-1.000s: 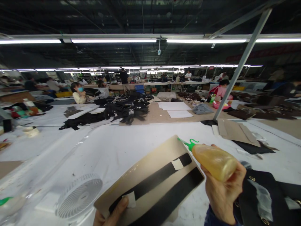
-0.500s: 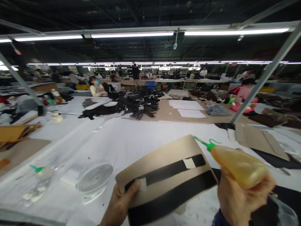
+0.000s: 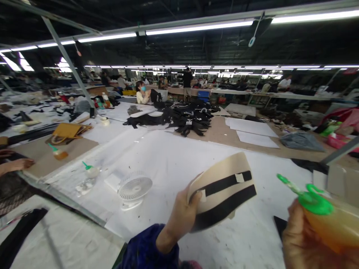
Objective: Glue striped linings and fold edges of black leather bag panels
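My left hand [image 3: 182,211] grips the left edge of a curved beige panel [image 3: 224,192], its thumb pressed on a small pale patch at the end of a black strip [image 3: 224,185]. A wider black band runs along the panel's lower part, and a second pale patch [image 3: 239,178] sits near the upper strip's right end. On the right, my right hand [image 3: 305,239] is wrapped round a squeeze bottle [image 3: 332,220] of amber liquid with a green cap and spout. The spout points up and left, apart from the panel.
A small white fan [image 3: 136,190] and another green-tipped bottle [image 3: 91,170] stand on the white table [image 3: 162,157]. Black pieces [image 3: 187,116] are heaped farther back. Another person's hand [image 3: 21,164] shows at the far left, near a third bottle [image 3: 58,152]. A metal post [image 3: 67,59] rises behind.
The view has swung left. My left hand has lifted the panel farther out over the table, and the bottle in my right hand has drawn away from the panel's corner toward the right.
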The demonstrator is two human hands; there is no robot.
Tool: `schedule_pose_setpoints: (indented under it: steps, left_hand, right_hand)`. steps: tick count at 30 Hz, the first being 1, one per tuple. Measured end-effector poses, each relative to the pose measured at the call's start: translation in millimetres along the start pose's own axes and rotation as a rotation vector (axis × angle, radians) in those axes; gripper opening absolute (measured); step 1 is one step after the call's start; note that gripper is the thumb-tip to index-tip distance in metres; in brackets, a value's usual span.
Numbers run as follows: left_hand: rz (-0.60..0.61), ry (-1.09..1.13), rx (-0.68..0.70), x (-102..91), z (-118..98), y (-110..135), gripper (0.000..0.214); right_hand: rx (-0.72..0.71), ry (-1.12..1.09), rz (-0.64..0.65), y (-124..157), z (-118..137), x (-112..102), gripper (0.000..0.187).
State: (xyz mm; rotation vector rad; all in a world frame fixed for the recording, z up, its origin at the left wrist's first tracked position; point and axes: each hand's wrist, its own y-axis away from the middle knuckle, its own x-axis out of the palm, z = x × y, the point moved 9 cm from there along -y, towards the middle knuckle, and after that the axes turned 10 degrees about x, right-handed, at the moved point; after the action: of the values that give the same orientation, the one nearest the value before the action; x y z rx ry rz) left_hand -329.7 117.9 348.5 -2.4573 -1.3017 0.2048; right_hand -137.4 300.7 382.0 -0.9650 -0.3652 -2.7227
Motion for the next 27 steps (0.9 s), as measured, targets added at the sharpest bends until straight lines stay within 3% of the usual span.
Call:
schedule_pose_setpoints:
  steps: [4, 8, 11, 16, 21, 24, 27]
  left_hand:
    - [0.087, -0.104, 0.210, 20.9, -15.7, -4.7, 0.042]
    - [0.106, -0.167, 0.295, 28.8, -16.4, -6.9, 0.045]
    - [0.108, -0.183, 0.308, 32.5, -16.3, -7.7, 0.046]
    - [0.118, -0.183, 0.376, 36.9, -15.1, -4.8, 0.047]
    - [0.042, -0.299, 0.271, 23.5, 25.6, -9.3, 0.045]
    - [0.045, -0.326, 0.242, 25.0, 42.7, -11.5, 0.042]
    - [0.069, -0.309, 0.260, 34.5, 44.2, -11.2, 0.044]
  right_hand:
    - [0.116, -0.054, 0.106, 11.4, -26.1, 15.4, 0.072]
    - [0.232, -0.082, 0.271, 17.3, -57.0, 19.3, 0.063]
    - [0.283, -0.109, 0.326, 21.7, -77.0, 20.9, 0.060]
    - [0.227, -0.069, 0.216, 13.8, -82.2, 23.3, 0.053]
    - [0.119, -0.101, 0.049, -14.8, -49.1, 8.9, 0.039]
    - [0.097, -0.099, 0.051, -17.3, -41.1, 2.8, 0.047]
    - [0.185, -0.064, 0.098, -7.8, -61.0, 3.8, 0.058]
